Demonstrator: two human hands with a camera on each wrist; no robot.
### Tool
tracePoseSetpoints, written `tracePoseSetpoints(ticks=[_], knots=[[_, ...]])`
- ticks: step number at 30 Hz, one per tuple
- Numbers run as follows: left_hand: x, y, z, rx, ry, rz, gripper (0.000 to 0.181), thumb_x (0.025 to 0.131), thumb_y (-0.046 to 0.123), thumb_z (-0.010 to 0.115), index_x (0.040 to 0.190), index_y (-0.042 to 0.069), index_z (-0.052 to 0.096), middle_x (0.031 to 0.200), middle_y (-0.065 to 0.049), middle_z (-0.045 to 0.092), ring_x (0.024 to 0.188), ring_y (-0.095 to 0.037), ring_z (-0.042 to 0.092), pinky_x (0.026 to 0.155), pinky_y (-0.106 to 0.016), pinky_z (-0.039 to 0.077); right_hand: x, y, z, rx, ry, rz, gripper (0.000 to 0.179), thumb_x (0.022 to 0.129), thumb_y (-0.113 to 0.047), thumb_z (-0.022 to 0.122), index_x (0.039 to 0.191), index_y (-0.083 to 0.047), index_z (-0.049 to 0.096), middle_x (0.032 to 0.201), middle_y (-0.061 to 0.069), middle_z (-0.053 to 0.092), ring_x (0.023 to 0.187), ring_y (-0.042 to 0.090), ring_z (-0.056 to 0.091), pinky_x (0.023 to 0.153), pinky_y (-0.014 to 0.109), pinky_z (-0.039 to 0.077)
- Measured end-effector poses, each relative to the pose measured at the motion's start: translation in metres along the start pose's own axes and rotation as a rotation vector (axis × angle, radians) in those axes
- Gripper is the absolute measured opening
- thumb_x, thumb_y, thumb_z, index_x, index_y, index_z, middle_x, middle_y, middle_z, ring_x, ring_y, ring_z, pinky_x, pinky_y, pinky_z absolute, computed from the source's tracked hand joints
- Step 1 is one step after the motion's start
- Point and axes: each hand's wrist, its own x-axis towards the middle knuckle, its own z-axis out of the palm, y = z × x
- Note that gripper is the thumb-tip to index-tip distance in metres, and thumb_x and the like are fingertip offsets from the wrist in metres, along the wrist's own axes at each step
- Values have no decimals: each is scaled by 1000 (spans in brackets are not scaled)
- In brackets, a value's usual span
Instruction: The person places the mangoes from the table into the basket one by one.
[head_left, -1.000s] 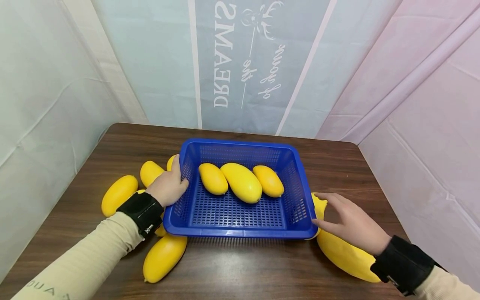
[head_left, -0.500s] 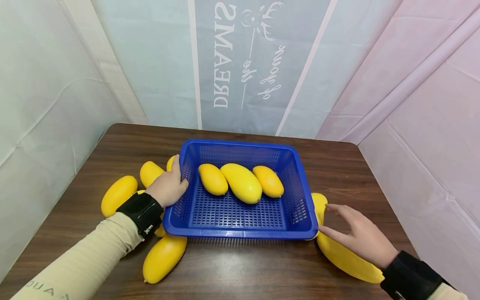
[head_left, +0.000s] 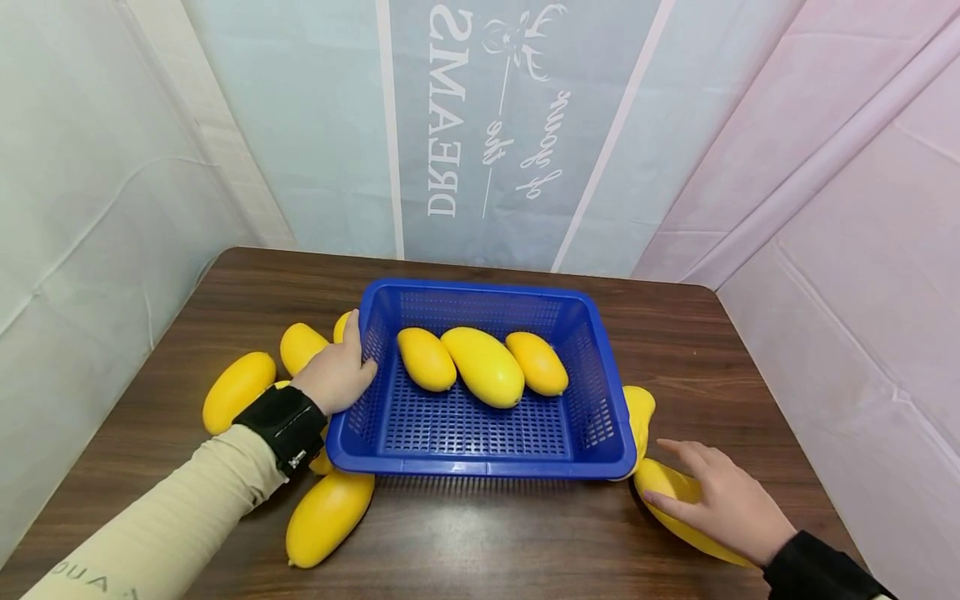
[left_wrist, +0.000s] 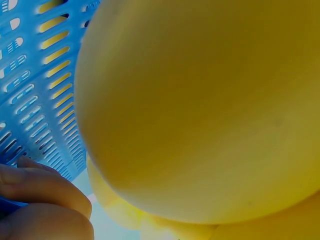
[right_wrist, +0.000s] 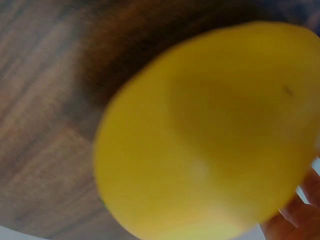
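My left hand holds the left rim of a blue perforated plastic basket; in the left wrist view its fingers curl at the blue edge. Inside the basket lie a large yellow mango and two smaller mangoes, one left and one right of it. My right hand hovers over a long mango on the table, thumb and fingers spread and relaxed, partly covering it. That mango fills much of the right wrist view, fingers at its lower right edge. Another mango lies against the basket's right side.
Several mangoes lie left of the basket, among them one near the front, one far left and one behind my wrist. The brown wooden table meets a printed curtain at the back.
My right hand has moved away from the basket's right corner, down and to the right, over the long mango. The left hand and basket stay put.
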Motion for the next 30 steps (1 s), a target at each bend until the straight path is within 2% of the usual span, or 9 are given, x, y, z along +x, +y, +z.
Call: tracePoseSetpoints(ticks=[8,13,20,30], knots=[[0,0,0,-7,-5,-5,85,102,23,42,154,2,-21,63,-10,59,44,-18,60,45,-29,52,-5,4,16,7,37,4,88,77,-74,65,132,-6,58,125,19,63,110,38,60,84,59,52],[1,-1,1,-11,-9,-8,85,101,24,41,154,3,-22,64,-9,59,44,-18,60,45,-30,52,-7,7,22,10,94,-47,83,77,-68,70,131,-6,59,122,16,64,104,32,61,79,51,53],[2,-2,2,-11,-5,-11,86,101,25,42,154,4,-22,66,-10,61,45,-18,61,46,-30,53,-7,9,27,-93,166,-67,81,75,-71,70,126,-8,63,117,11,68,100,31,64,79,52,54],[3,-2,2,-15,-2,-8,86,101,25,42,154,4,-22,67,-11,61,45,-17,62,46,-29,53,-9,17,31,-156,153,-42,84,74,-75,66,122,-6,65,111,11,69,95,29,65,79,52,54]])
